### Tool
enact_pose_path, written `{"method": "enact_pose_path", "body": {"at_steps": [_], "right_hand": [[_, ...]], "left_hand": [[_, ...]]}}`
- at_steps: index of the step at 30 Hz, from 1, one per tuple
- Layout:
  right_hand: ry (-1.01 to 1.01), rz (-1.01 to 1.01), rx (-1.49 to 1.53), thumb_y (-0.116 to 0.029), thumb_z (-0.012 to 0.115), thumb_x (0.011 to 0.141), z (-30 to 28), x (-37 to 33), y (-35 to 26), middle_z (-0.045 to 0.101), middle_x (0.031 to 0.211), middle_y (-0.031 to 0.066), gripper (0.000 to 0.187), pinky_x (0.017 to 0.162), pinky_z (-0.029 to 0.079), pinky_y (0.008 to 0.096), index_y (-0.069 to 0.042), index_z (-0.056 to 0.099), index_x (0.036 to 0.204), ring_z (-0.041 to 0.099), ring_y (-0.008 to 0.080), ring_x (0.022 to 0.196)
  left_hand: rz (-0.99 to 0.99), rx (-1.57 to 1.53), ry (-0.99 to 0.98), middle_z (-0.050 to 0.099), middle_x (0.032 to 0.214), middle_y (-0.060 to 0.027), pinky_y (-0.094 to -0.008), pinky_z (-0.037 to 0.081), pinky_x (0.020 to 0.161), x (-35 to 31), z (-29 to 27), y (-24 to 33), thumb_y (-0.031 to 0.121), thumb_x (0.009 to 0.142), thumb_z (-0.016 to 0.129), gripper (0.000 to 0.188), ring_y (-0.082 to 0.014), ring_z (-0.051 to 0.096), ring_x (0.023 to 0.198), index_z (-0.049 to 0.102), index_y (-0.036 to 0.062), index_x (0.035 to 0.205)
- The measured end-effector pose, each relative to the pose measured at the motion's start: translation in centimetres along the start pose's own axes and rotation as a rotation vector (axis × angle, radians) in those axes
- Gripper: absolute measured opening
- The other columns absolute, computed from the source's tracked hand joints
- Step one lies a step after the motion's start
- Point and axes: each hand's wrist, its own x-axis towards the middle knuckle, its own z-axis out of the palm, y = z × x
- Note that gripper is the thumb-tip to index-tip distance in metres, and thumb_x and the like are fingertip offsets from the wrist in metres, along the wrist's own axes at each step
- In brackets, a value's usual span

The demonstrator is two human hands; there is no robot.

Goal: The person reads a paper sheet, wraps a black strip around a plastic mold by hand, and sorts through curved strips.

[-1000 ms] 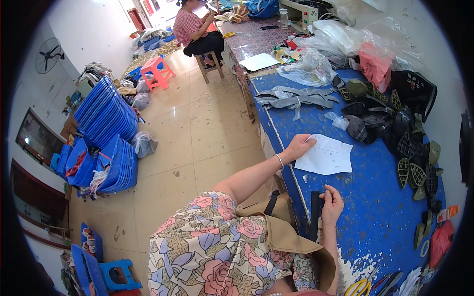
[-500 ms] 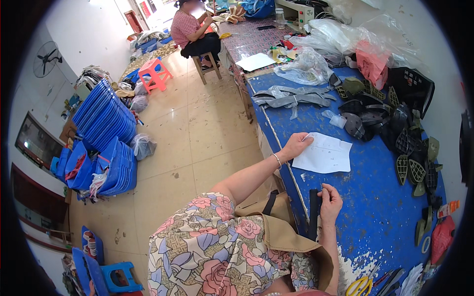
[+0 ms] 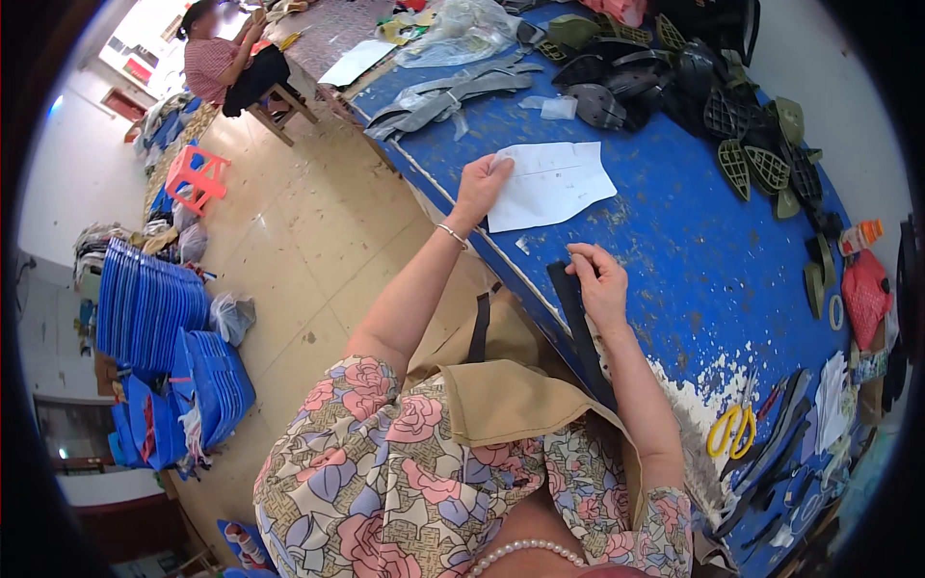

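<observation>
The left hand (image 3: 480,188), just above the centre of the frame, gripped a white sheet (image 3: 554,188) by its left edge, thumb on top and the fingers closed on the paper. The sheet lay over the blue counter (image 3: 689,299), its face bearing a fold line and small marks. The right hand (image 3: 601,286), right of centre, was curled beside a flat black strip (image 3: 581,337), which ran from just left of its fingertips down toward the right forearm; whether the fingers pinched the strip could not be told. A bracelet (image 3: 451,234) was noted at the left wrist and a tan apron (image 3: 511,403) at lower centre. Grey straps (image 3: 453,96), tied in a bundle, lay at upper centre, with a small clear packet (image 3: 559,108) to their right. Dark moulded pieces and olive mesh pieces (image 3: 733,169) were heaped at upper right. Scissors (image 3: 732,431) with yellow handles rested at lower right; a red bag (image 3: 865,299) sat near the right rim below a bottle (image 3: 860,237) with an orange cap. Stacked blue baskets (image 3: 149,303) stood on the floor at left; a seated person (image 3: 231,67) occupied a wooden stool (image 3: 279,114) at upper left.
</observation>
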Motion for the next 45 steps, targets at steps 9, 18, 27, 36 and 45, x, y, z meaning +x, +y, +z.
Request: {"method": "enact_pose_path", "body": {"at_steps": [9,18,27,36,45], "right_hand": [[0.006,-0.011,0.007,-0.012,0.058,0.087,-0.1,0.2,-0.5,0.064,0.068,0.0057,0.015,0.085,0.044,0.0313,-0.004,0.069,0.093,0.06,0.0167,0.07],[-0.011,-0.047,-0.049,-0.023,0.049,0.097,-0.3,0.4,0.5,0.063,0.07,0.0024,0.026,0.071,0.044,0.0256,-0.003,0.066,0.099,0.056,0.0099,0.071],[0.041,0.091,0.048,-0.014,0.049,0.095,-0.2,-0.1,-0.3,0.064,0.072,0.0009,0.021,0.064,0.044,0.0231,-0.005,0.066,0.105,0.056,0.0075,0.069],[0.052,0.098,0.102,-0.017,0.052,0.095,0.0,-0.2,-0.6,0.063,0.073,0.0007,0.021,0.063,0.043,0.0215,-0.004,0.066,0.102,0.055,0.0065,0.069],[0.047,0.087,0.131,-0.027,0.049,0.097,-0.4,-0.2,-0.5,0.063,0.073,0.0006,0.03,0.066,0.044,0.0228,-0.003,0.066,0.102,0.056,0.0068,0.07]], "left_hand": [[-0.005,0.035,0.018,0.065,0.083,0.0007,-0.0212,0.046,0.061,0.1,0.1,0.4,0.02,0.091,0.06,0.023,-0.0049,0.056,0.07,0.065,-0.001,0.099],[-0.002,-0.019,-0.007,0.067,0.091,-0.0029,-0.0214,0.049,0.065,0.1,0.0,0.4,0.019,0.092,0.06,0.024,-0.0076,0.06,0.075,0.064,-0.0014,0.104],[-0.001,-0.098,-0.016,0.067,0.093,-0.0032,-0.0221,0.048,0.069,0.2,-0.2,0.1,0.018,0.091,0.06,0.024,-0.0084,0.06,0.079,0.063,-0.0018,0.105],[0.038,-0.088,-0.025,0.066,0.099,-0.0058,-0.0232,0.048,0.075,0.4,-0.4,-0.2,0.017,0.092,0.059,0.026,-0.0104,0.061,0.085,0.062,-0.0045,0.106],[0.037,-0.082,-0.023,0.066,0.102,-0.0072,-0.024,0.048,0.077,0.3,-0.3,0.1,0.016,0.093,0.058,0.027,-0.0119,0.061,0.087,0.061,-0.0059,0.109]]}}
